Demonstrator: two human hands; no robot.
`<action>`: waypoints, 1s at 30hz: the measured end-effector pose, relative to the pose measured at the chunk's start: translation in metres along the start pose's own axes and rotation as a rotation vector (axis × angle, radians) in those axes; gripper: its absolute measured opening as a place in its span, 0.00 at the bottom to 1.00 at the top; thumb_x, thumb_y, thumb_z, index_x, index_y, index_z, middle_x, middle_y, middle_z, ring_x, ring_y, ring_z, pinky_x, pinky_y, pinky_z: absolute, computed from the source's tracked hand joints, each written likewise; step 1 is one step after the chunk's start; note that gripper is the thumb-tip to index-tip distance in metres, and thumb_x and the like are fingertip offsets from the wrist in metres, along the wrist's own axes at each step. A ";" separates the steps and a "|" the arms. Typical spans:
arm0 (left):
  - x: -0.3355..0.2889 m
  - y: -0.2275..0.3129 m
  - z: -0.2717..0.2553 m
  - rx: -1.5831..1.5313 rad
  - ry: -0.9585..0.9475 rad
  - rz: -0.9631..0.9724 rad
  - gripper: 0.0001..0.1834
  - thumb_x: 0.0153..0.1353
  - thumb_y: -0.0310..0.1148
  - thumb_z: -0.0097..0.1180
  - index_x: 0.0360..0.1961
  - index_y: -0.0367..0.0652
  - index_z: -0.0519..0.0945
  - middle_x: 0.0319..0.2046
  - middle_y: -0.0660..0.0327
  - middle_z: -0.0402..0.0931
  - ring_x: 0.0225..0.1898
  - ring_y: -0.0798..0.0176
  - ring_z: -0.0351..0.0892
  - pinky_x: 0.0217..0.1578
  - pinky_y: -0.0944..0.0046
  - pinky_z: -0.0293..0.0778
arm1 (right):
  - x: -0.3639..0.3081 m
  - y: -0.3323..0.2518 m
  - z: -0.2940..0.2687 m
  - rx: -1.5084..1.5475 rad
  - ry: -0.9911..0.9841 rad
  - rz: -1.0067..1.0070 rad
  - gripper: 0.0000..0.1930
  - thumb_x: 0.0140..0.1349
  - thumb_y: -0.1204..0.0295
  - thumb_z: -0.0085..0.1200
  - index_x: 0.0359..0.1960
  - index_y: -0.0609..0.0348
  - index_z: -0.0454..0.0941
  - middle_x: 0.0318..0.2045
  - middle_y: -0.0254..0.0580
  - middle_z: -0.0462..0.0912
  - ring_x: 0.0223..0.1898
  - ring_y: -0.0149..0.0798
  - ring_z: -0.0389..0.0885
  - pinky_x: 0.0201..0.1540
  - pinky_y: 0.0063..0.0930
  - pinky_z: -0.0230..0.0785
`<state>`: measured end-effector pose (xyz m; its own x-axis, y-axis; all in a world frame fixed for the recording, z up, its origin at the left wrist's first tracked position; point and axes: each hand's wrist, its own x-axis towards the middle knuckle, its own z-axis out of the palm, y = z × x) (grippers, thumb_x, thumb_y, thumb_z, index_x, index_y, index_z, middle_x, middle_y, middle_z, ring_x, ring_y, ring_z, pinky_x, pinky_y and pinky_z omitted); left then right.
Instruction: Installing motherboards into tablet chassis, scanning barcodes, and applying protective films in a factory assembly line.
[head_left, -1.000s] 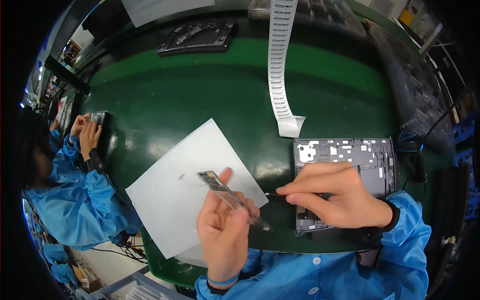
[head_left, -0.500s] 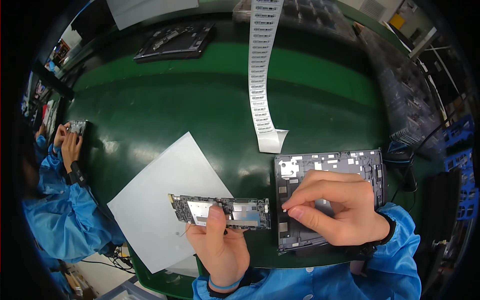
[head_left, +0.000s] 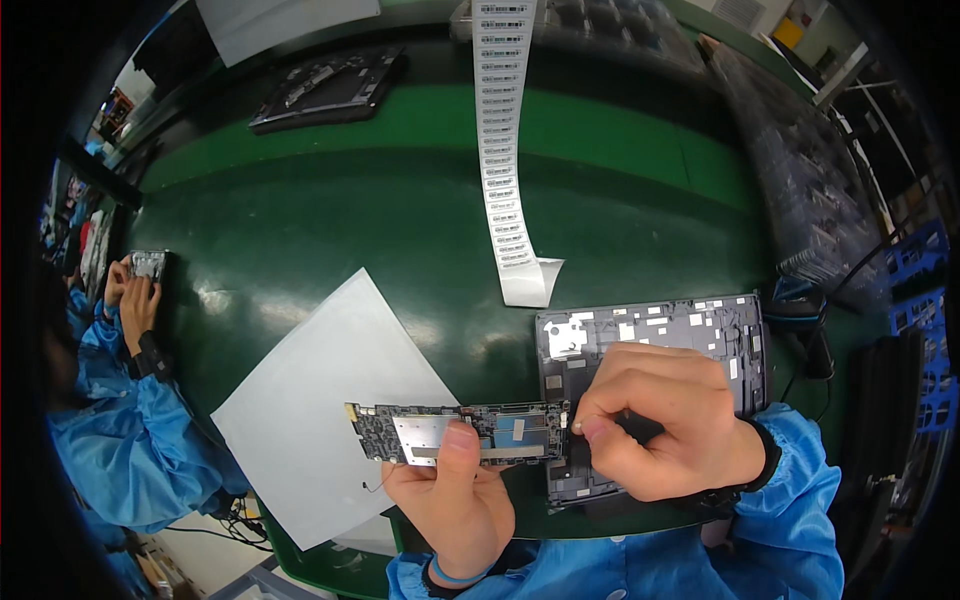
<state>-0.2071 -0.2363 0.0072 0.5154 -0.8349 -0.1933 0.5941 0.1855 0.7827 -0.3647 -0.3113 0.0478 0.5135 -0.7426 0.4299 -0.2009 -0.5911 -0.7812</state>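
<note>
My left hand (head_left: 455, 510) grips a long, dark circuit board (head_left: 380, 432) from below, its thumb pressed on the top face. Silver shield plates and a blue patch cover part of the board, and a thin wire dangles off its lower left. At the board's right end, my right hand (head_left: 670, 425) is closed in a pinch; whatever sits between the fingertips is too small to make out. Under that hand lies a dark grey device housing (head_left: 700, 315) dotted with pale pads, its middle hidden by my fingers.
White paper sheet (head_left: 310, 400) lies left of the board. A strip of barcode labels (head_left: 497, 170) hangs down to the green table. Another dark housing (head_left: 330, 90) rests at the back left. Clear plastic trays (head_left: 810, 190) stand at right. A co-worker's hands (head_left: 135, 300) work at far left.
My left hand has brought the board rightward and slightly down, so its end now meets my right fingertips. The right hand keeps its pinch. The whole view has shifted slightly.
</note>
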 end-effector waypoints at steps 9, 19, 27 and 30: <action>0.001 -0.008 -0.002 0.022 -0.016 0.031 0.13 0.68 0.29 0.58 0.49 0.39 0.70 0.40 0.59 0.77 0.38 0.68 0.79 0.38 0.65 0.78 | 0.000 0.004 0.000 0.082 0.047 0.131 0.01 0.48 0.84 0.55 0.24 0.69 0.77 0.20 0.44 0.79 0.19 0.34 0.76 0.22 0.25 0.67; 0.003 -0.006 -0.005 0.058 -0.054 0.054 0.14 0.67 0.28 0.59 0.50 0.38 0.70 0.41 0.59 0.78 0.39 0.67 0.79 0.42 0.65 0.77 | 0.000 0.007 -0.005 0.112 -0.018 0.152 0.01 0.51 0.83 0.56 0.25 0.67 0.79 0.20 0.41 0.80 0.18 0.31 0.75 0.21 0.22 0.65; 0.009 -0.002 -0.005 0.044 -0.112 0.016 0.12 0.66 0.27 0.60 0.47 0.38 0.71 0.40 0.60 0.78 0.39 0.69 0.79 0.41 0.67 0.77 | -0.001 0.007 -0.005 0.144 -0.027 0.222 0.01 0.53 0.82 0.58 0.25 0.66 0.79 0.21 0.40 0.80 0.19 0.30 0.75 0.22 0.22 0.66; 0.010 -0.001 -0.001 0.032 -0.099 -0.010 0.12 0.66 0.27 0.60 0.47 0.38 0.72 0.40 0.60 0.78 0.38 0.69 0.79 0.40 0.66 0.77 | -0.001 0.007 -0.005 0.136 -0.052 0.238 0.01 0.54 0.82 0.58 0.26 0.66 0.79 0.21 0.40 0.80 0.19 0.30 0.75 0.22 0.22 0.66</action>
<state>-0.2016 -0.2441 0.0037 0.4451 -0.8839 -0.1436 0.5786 0.1614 0.7995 -0.3706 -0.3158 0.0444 0.5078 -0.8365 0.2060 -0.2087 -0.3515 -0.9126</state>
